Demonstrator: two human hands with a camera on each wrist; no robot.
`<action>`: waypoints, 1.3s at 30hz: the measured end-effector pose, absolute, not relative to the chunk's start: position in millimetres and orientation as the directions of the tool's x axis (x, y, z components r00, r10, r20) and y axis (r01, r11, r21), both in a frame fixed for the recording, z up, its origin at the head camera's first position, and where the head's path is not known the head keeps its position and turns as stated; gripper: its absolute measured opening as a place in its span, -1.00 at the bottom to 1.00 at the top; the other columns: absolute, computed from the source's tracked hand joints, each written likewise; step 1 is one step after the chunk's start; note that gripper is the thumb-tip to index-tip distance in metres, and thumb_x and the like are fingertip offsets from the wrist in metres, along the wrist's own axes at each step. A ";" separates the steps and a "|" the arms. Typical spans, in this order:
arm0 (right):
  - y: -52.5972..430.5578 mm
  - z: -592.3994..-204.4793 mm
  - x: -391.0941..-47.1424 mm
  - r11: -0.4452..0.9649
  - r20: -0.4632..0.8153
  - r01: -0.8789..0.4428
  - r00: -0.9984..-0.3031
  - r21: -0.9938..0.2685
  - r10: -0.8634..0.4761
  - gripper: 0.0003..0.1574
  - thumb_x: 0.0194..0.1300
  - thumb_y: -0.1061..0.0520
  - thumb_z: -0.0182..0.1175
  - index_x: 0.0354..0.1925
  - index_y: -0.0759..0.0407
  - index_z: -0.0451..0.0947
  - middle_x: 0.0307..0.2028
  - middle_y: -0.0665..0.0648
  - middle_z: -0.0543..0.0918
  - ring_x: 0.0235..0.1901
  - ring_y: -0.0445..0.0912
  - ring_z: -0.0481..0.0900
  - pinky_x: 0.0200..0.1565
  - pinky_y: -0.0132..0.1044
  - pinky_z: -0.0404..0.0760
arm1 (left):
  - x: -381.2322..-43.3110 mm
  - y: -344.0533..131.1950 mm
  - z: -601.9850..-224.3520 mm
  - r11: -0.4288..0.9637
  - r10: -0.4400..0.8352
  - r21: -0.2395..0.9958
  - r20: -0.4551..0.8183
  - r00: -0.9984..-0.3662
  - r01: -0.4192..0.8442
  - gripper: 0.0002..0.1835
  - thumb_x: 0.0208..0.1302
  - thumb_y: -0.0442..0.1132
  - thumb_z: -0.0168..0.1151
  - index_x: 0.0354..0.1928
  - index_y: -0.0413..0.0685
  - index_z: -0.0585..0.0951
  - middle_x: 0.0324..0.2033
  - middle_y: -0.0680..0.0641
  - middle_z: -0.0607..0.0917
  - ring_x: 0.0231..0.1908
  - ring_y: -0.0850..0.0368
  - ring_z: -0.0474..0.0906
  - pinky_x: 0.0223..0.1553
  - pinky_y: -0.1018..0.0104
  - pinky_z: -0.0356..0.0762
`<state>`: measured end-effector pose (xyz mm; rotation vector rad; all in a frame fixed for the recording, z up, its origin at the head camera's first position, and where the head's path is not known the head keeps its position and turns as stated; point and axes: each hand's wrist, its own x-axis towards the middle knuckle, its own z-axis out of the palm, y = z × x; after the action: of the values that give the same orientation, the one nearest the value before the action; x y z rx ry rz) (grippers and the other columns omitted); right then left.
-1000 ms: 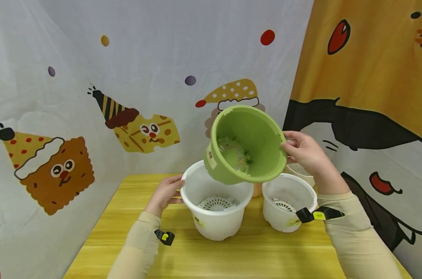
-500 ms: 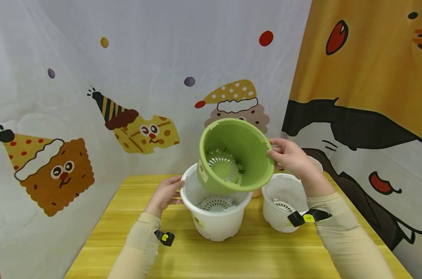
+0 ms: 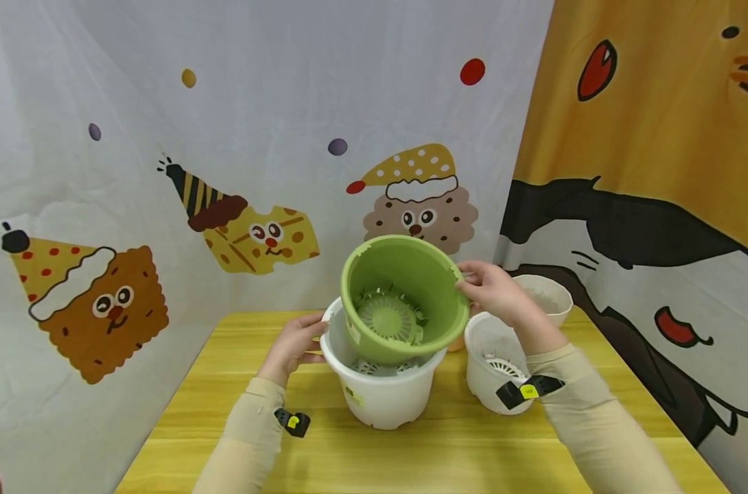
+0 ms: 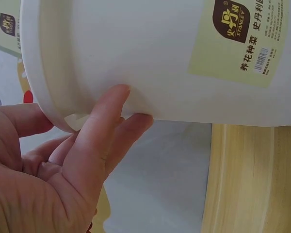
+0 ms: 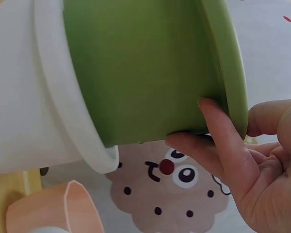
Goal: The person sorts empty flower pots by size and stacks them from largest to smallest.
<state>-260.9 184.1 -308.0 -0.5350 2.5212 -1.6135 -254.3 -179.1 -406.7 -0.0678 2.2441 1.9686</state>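
Note:
My left hand [image 3: 296, 343] holds the rim of a large white plastic flower pot [image 3: 389, 401] that stands on the table. In the left wrist view its thumb lies at the rim and two fingertips touch the outer wall beside the label [image 4: 237, 43]. My right hand [image 3: 494, 293] pinches the right rim of a green flower pot [image 3: 411, 264]. The green pot is tilted, its mouth toward the head camera, and its lower part is inside the white pot's mouth. In the right wrist view, fingers press the green wall below the rim.
A smaller white pot [image 3: 488, 387] stands to the right, partly behind the right wrist. Behind it is a cream pot [image 3: 550, 315]. An orange pot [image 5: 58, 208] sits behind the large white one, mostly hidden. Printed cloth [image 3: 256, 103] hangs behind the wooden table [image 3: 361, 466].
The right hand has brought the green pot left and down, from above the white pot into its mouth, and it leans less. The left hand and white pot have stayed in place.

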 end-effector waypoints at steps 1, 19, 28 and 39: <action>183.3 -309.9 -262.0 0.378 0.100 -0.234 -0.935 -0.896 -0.341 -0.46 0.46 0.35 -0.01 0.31 0.58 0.21 -0.18 0.44 0.66 -0.51 -0.05 0.69 -0.44 -0.23 0.73 | -254.1 -179.0 -406.8 0.136 0.068 0.981 -0.147 -0.987 -0.137 -0.53 0.48 -0.21 0.11 0.35 -0.19 0.45 0.04 -0.28 0.62 -0.19 -0.16 0.70 -0.39 0.15 0.74; 167.5 -333.4 -273.9 0.397 0.070 -0.226 -0.926 -0.889 -0.370 -0.49 0.45 0.34 -0.02 0.28 0.59 0.27 -0.08 0.52 0.63 -0.44 0.02 0.70 -0.44 -0.11 0.74 | -253.4 -178.7 -406.6 0.142 0.067 0.980 -0.147 -0.987 -0.136 -0.51 0.47 -0.20 0.10 0.38 -0.20 0.42 0.02 -0.24 0.64 -0.30 -0.01 0.71 -0.38 0.14 0.74; 158.3 -343.3 -277.8 0.458 0.085 -0.250 -0.932 -0.853 -0.351 -0.51 0.39 0.34 0.00 0.22 0.58 0.34 -0.07 0.50 0.64 -0.39 0.02 0.70 -0.39 -0.10 0.74 | -253.1 -177.2 -406.8 0.139 0.063 0.981 -0.144 -0.987 -0.135 -0.50 0.47 -0.19 0.10 0.39 -0.18 0.42 0.00 -0.25 0.63 -0.31 0.01 0.70 -0.37 0.13 0.74; 150.2 -348.8 -279.9 0.510 0.048 -0.232 -0.937 -0.828 -0.347 -0.50 0.39 0.32 0.00 0.25 0.51 0.38 -0.09 0.49 0.64 -0.45 -0.02 0.69 -0.46 -0.18 0.72 | -253.5 -176.7 -407.4 0.148 0.062 0.981 -0.138 -0.988 -0.128 -0.50 0.49 -0.17 0.09 0.38 -0.19 0.42 0.13 -0.31 0.57 -0.30 0.01 0.70 -0.36 0.13 0.74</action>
<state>-279.9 150.2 -348.8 -0.5043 2.6209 -1.4091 -253.5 -176.7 -407.4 -0.0652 2.2656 1.9592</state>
